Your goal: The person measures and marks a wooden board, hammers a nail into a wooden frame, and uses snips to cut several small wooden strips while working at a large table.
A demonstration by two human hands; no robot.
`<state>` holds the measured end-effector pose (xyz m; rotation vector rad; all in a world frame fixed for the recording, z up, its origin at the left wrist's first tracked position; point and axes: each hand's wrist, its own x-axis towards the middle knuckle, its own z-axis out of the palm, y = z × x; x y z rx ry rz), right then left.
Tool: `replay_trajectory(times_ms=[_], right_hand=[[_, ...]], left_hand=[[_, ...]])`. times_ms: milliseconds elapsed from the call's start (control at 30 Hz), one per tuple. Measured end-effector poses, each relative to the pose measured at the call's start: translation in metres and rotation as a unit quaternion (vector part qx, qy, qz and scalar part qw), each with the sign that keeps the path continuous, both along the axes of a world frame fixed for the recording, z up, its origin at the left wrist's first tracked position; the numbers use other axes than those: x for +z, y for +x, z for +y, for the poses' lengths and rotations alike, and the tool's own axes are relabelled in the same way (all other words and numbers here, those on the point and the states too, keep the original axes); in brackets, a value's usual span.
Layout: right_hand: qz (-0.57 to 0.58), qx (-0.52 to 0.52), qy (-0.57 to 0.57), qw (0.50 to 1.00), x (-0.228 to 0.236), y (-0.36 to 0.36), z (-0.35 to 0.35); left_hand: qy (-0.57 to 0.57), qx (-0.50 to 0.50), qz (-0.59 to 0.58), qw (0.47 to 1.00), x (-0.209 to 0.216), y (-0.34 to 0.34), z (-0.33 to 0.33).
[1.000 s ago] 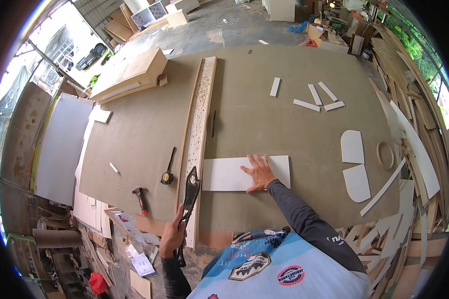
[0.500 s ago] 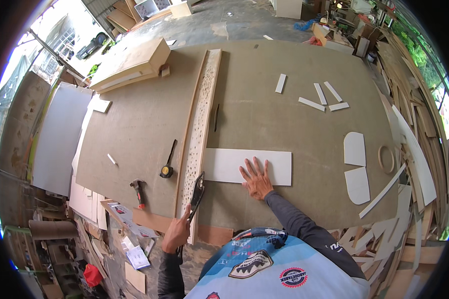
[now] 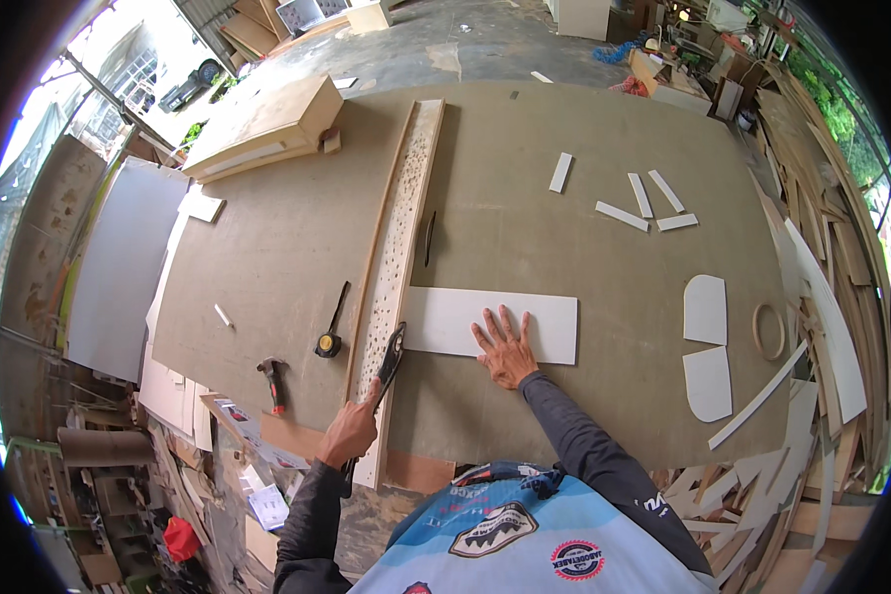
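Note:
My left hand (image 3: 349,432) is closed around a long narrow black hand tool (image 3: 392,358) whose exact kind I cannot make out. The tool lies slanted along the right edge of a pale, dark-speckled wooden strip (image 3: 398,228), near the left end of a white rectangular board (image 3: 445,323). That end of the board meets the strip. My right hand (image 3: 506,358) rests flat on the board, fingers spread, right of its middle. A thin black piece (image 3: 430,240) lies just right of the strip, above the board.
Left of the strip lie a tape measure (image 3: 328,345), a hammer (image 3: 273,384) and a small white stick (image 3: 224,316). A wooden box (image 3: 262,134) sits at the far left. Several white strips (image 3: 622,216), two rounded white panels (image 3: 706,309) and a ring (image 3: 768,331) lie to the right.
My left hand and the black tool have moved slightly up along the strip. The left forearm has swung out to the left. My right hand stays flat on the board.

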<state>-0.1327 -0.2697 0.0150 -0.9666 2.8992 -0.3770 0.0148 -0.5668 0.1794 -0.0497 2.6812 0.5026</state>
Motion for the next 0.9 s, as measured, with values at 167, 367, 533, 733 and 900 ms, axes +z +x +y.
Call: replay_trajectory(times_ms=[167, 367, 533, 733, 900], right_hand=[[0.001, 0.001, 0.013, 1.000, 0.001, -0.019, 0.000], [-0.001, -0.003, 0.030, 1.000, 0.000, -0.042, 0.000], [0.008, -0.005, 0.036, 0.999, -0.003, -0.060, -0.002], [0.008, -0.007, 0.041, 0.999, -0.002, -0.073, -0.003], [0.005, -0.009, 0.039, 0.999, -0.001, -0.091, -0.002]], left_hand=[[0.007, 0.013, -0.047, 0.999, 0.019, -0.028, 0.006], [0.022, 0.021, -0.051, 0.998, 0.019, -0.051, 0.008], [0.001, 0.000, -0.019, 1.000, 0.007, -0.066, 0.006], [-0.001, -0.013, -0.011, 1.000, 0.004, -0.085, -0.001], [-0.005, -0.017, -0.015, 1.000, 0.010, -0.104, 0.005]])
